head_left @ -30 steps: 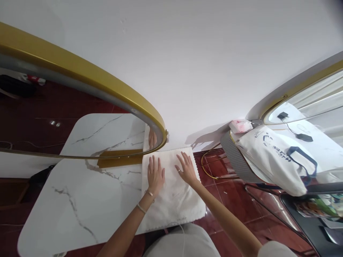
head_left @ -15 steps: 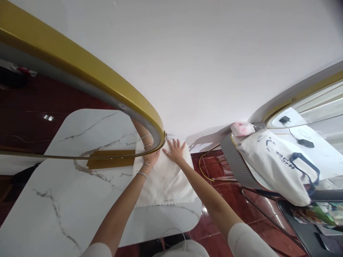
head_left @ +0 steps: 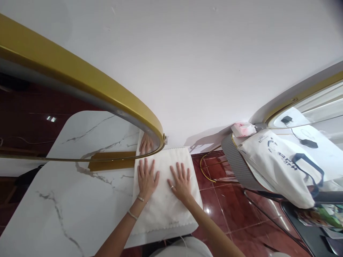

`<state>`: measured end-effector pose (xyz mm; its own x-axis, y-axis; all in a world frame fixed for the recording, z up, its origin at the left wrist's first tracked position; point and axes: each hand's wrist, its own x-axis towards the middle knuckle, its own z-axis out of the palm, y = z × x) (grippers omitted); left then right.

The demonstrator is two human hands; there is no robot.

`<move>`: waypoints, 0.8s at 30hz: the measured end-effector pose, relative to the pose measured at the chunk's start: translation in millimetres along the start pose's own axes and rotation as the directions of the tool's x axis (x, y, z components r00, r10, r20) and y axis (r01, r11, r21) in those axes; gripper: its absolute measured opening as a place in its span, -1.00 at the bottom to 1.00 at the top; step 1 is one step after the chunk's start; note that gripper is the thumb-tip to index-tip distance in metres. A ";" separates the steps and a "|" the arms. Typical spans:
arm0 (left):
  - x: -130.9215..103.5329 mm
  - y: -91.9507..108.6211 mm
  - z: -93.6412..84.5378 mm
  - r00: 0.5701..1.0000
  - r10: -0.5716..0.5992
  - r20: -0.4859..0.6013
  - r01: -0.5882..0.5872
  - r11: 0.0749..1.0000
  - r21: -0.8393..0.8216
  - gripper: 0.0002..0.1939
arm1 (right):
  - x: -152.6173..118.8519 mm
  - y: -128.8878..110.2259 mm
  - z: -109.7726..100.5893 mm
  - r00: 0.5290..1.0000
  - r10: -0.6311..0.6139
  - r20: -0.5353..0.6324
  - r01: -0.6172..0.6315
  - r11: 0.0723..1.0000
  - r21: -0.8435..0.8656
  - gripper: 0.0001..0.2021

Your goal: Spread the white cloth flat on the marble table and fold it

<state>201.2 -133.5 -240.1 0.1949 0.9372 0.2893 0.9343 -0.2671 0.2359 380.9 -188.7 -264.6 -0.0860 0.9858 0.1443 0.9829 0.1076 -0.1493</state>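
Note:
A white cloth [head_left: 167, 210] with a scalloped edge lies spread over the right end of the marble-patterned table [head_left: 99, 210]. My left hand [head_left: 147, 179] rests flat on its left part, fingers apart, with bracelets at the wrist. On the right part of the cloth, my right hand [head_left: 181, 182] lies palm down with spread fingers and a ring on one of them. Neither hand grips anything. The cloth looks mostly smooth, with faint creases between and below the hands.
A gold-framed mirror [head_left: 112, 91] leans over the table's far left and reflects the left hand. At right, a white tote bag [head_left: 278, 167] and a pink-and-white tissue pack [head_left: 243, 129] sit on a side table [head_left: 230, 160]. Red tiled floor [head_left: 219, 203] shows between.
Both hands have come back toward me from the wall side and now lie flat. The cloth has shifted nearer to me, and its surface looks flatter than before.

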 end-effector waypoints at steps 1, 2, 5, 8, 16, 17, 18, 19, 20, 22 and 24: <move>7.3 -0.8 2.1 1.000 -0.001 0.014 0.001 1.000 0.003 -0.45 | 5.3 1.7 0.0 1.000 0.008 0.001 -0.008 1.000 -0.002 -0.36; 17.2 -1.9 4.8 0.999 -0.007 0.035 0.007 1.000 0.003 -0.45 | 14.5 3.8 -0.4 1.000 0.017 0.005 -0.017 1.000 0.001 -0.37; 57.3 -6.0 15.9 0.992 -0.034 0.120 0.036 0.999 -0.014 -0.41 | 57.1 10.8 -3.6 0.996 0.073 0.042 -0.075 0.996 0.041 -0.39; 98.3 -9.3 27.0 0.982 -0.012 0.191 0.023 0.998 -0.054 -0.36 | 107.6 14.6 -7.7 0.979 0.178 0.097 -0.186 0.980 0.072 -0.41; 72.8 -11.5 13.6 0.989 -0.009 0.147 0.013 1.000 -0.024 -0.42 | 144.2 25.5 -6.5 0.973 0.169 0.157 -0.181 0.981 0.067 -0.42; 52.8 -11.0 8.4 0.992 0.007 0.124 -0.004 1.000 -0.026 -0.43 | 129.7 27.5 -6.3 0.976 0.176 0.126 -0.183 0.982 0.053 -0.41; 30.6 -10.4 3.1 0.993 0.034 0.114 -0.030 0.999 -0.037 -0.43 | 111.0 28.6 -6.5 0.979 0.182 0.096 -0.186 0.982 0.036 -0.39; 7.0 -9.4 -2.1 0.992 0.060 0.113 -0.055 0.997 -0.054 -0.44 | 89.0 28.6 -7.2 0.980 0.185 0.071 -0.187 0.982 0.021 -0.38; -17.0 -8.2 -7.1 0.990 0.082 0.118 -0.075 0.995 -0.067 -0.44 | 64.8 27.3 -8.2 0.983 0.176 0.054 -0.177 0.984 0.006 -0.38; -62.1 -5.2 -15.7 0.990 0.089 0.112 -0.082 0.995 -0.065 -0.40 | 15.6 21.6 -10.9 0.990 0.139 0.022 -0.139 0.990 -0.010 -0.37; -97.1 -2.2 -21.4 0.991 0.084 0.105 -0.079 0.996 -0.053 -0.36 | -24.9 14.5 -12.8 0.992 0.122 -0.012 -0.123 0.992 -0.014 -0.32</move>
<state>173.9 -228.7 -248.9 0.3029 0.9299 0.2087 0.8991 -0.3514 0.2609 399.4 -213.3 -257.8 0.0369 0.9899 0.1366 0.9883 -0.0159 -0.1518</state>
